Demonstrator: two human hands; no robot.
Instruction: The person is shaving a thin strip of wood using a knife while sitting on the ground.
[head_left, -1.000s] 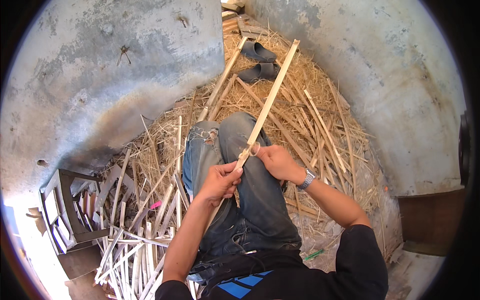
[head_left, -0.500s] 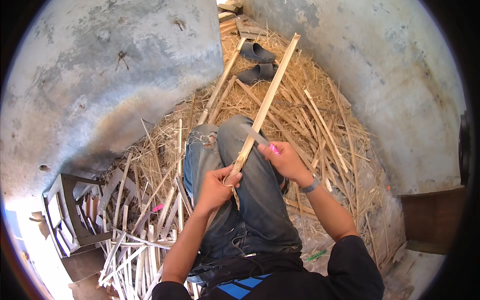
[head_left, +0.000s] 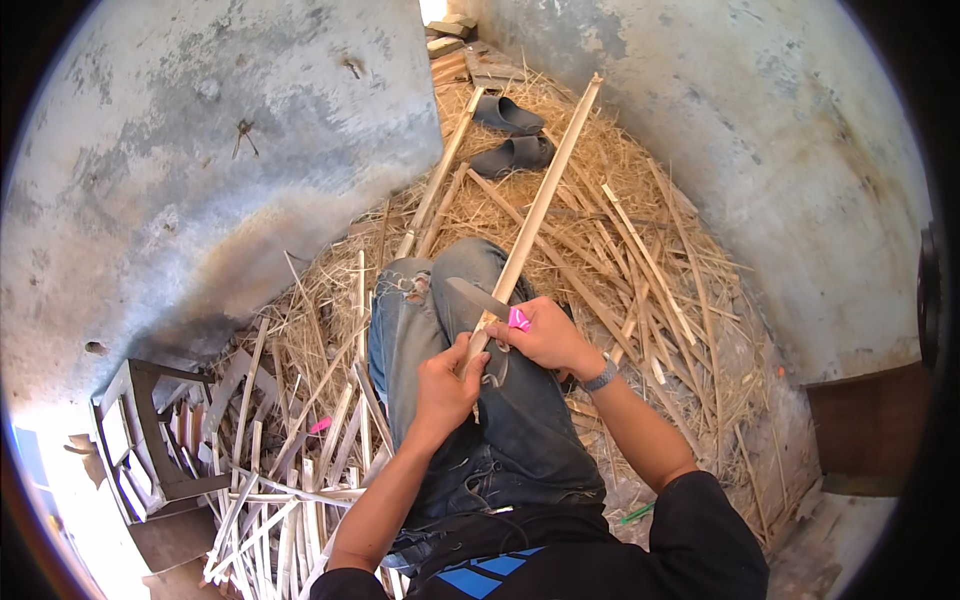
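A long pale strip of split bamboo or wood (head_left: 548, 190) slants away from my lap, its near end between my knees. My left hand (head_left: 450, 383) is closed around that near end. In my right hand (head_left: 548, 335) is a knife with a pink handle (head_left: 519, 319); its grey blade (head_left: 474, 296) lies across the strip just beyond my left fingers. Thin curled shavings hang by the fingers of both hands. My jeans-clad knees (head_left: 470, 265) are under the strip.
Shavings and loose strips (head_left: 640, 260) cover the ground ahead and right. Two dark sandals (head_left: 512, 155) lie farther off. At left, many cut strips (head_left: 290, 530) lie beside a dark metal frame (head_left: 165, 430). Grey walls (head_left: 740, 150) rise on both sides; a green object (head_left: 636, 513) is near my right elbow.
My right hand has brought the knife down along the strip toward my left hand, which has shifted slightly. The blade now crosses the strip near its held end.
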